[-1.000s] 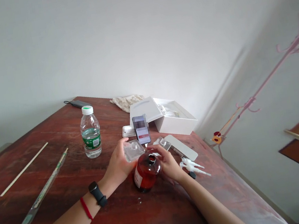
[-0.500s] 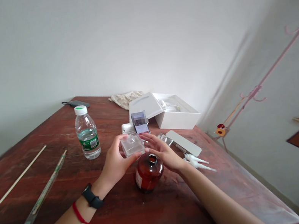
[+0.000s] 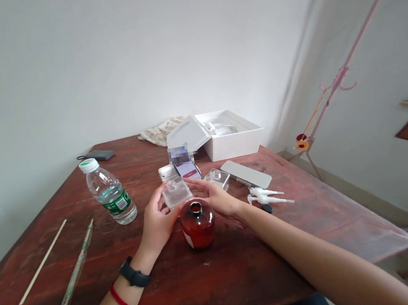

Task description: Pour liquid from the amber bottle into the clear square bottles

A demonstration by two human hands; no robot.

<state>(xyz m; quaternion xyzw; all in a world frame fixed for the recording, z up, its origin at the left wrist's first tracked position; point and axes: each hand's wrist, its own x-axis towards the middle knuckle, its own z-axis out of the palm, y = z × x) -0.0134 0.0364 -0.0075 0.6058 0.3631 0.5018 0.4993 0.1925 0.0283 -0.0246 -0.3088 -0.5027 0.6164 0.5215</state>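
Observation:
A clear, square plastic bottle [image 3: 177, 194] with a short round neck is between my hands, behind an amber bottle. My left hand [image 3: 159, 218] grips its left side, thumb in front and fingers behind. Against its right side are the fingers of my right hand [image 3: 218, 197], the thumb partly hidden by the amber bottle. This round amber bottle [image 3: 198, 229] stands upright and uncapped, close in front of both hands. A second clear square bottle [image 3: 217, 178] sits just beyond my right hand. White pump heads [image 3: 266, 195] lie to the right beside a small black cap [image 3: 267, 208].
A water bottle [image 3: 113, 200], a thin wooden stick [image 3: 43, 260] and wrapped chopsticks [image 3: 71, 283] are at left. Behind my hands are a phone [image 3: 188, 171], a white earbud case [image 3: 167, 172] and an open white box [image 3: 234, 144]. A flat grey-white case [image 3: 247, 174] lies at right.
The clear bottle has been lowered toward the table behind the amber bottle, both hands moving with it. My view has shifted, so the second clear bottle and the black cap show more fully.

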